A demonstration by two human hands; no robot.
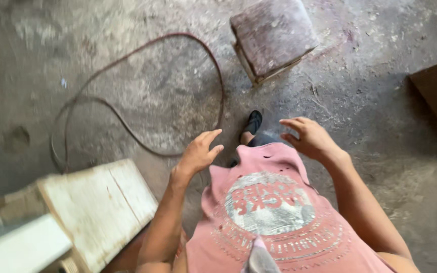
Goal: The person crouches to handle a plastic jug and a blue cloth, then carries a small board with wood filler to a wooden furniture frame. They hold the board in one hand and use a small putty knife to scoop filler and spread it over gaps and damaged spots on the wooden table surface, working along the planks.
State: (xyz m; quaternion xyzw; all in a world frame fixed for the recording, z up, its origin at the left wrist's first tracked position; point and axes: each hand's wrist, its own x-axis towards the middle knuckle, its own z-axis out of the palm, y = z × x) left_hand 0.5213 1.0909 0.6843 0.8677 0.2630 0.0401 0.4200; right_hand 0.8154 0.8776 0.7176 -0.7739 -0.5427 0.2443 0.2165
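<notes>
Left hand (198,151) and right hand (309,137) both open, empty, fingers loosely spread mid-frame above dusty floor (380,111). Whitish board (99,207) lower left, nearest left hand, not touching. Reddish hose (127,126) loops upper left; worn block (273,36) top centre.

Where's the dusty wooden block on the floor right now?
The dusty wooden block sits on the concrete floor at the top centre of the head view, ahead of both empty hands, just right of the looped reddish hose.
</notes>
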